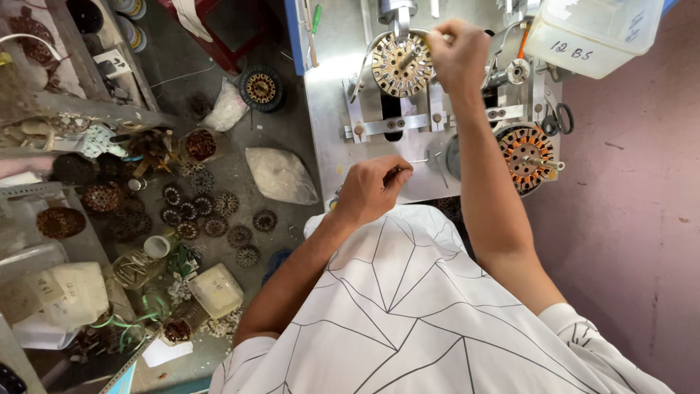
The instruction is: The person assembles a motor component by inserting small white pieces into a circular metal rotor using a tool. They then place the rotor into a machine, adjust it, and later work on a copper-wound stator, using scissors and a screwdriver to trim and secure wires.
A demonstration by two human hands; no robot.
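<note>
Right hand [458, 52] is raised to the stator core [399, 64] mounted on the winding machine [379, 124]. Its fingers are curled at the core's upper right edge; whether they pinch the rim or a wire there, I cannot tell.

Left hand [372, 188] rests lower, over the machine's grey plate, loosely fisted, thumb and forefinger pressed together on something thin. It may be fine wire, too small to confirm.

The core sits upright on its spindle, slotted face toward the camera, copper visible in the slots.

Handling judgement: laminated steel disc, so rigid and fairly heavy for its size. The windings and their enamel look like the fragile part. Best held by the outer rim or the centre hole, never across the coils. Slot edges are probably sharp.

A second wound stator [526, 151] sits on the machine's right side. Many loose stators [211, 211] lie on the floor at left.
</note>
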